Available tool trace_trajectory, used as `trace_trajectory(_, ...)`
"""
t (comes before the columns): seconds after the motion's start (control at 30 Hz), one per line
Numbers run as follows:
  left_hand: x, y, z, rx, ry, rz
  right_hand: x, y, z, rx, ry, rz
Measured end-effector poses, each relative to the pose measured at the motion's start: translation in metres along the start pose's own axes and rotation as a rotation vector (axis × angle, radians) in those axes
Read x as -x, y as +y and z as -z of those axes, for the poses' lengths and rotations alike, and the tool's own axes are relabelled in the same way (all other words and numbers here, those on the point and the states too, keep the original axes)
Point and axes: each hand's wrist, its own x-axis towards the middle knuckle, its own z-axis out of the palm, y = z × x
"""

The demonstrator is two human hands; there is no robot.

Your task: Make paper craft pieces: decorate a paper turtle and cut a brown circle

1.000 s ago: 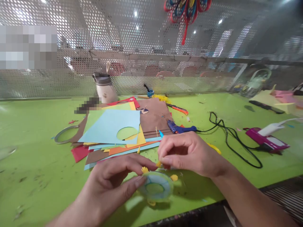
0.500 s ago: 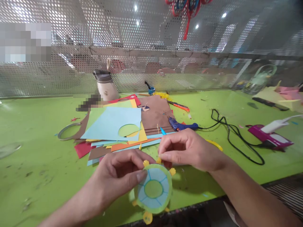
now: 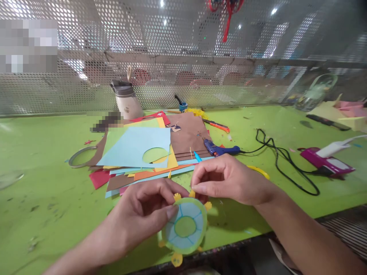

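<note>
A round paper turtle (image 3: 185, 227) is held up over the table's near edge. Its shell is green and light blue with blue lines, and small yellow paper pieces stick out around the rim. My left hand (image 3: 149, 214) is closed on the turtle's upper left side, thumb on the front face. My right hand (image 3: 226, 179) pinches a yellow piece at the turtle's top edge between thumb and fingertips. The round yellow piece at the bottom, with small marks on it, hangs toward me.
Behind my hands lies a pile of coloured paper (image 3: 132, 147). Right of it are a blue glue gun (image 3: 220, 148), its black cord, and a purple power strip (image 3: 327, 162). A tape ring (image 3: 82, 157), a tumbler (image 3: 127, 101) and an orange cutter (image 3: 216, 125) also lie about.
The turtle has tilted slightly and shifted a little up and left. Both hands keep the same grip, and the view has moved slightly.
</note>
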Motion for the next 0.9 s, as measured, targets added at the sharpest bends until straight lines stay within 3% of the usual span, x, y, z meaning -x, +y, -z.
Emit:
trace_trajectory(0.63,0.0008,-0.0024,0.0005,-0.005,-0.021,-0.049,-0.0012,0.0005,-0.0004,-0.005,-0.012,0.005)
trace_trajectory(0.9,0.0039,-0.0026,0.0016,0.031,-0.037,0.0,-0.0003,-0.0003,-0.0014,-0.012,-0.006,0.006)
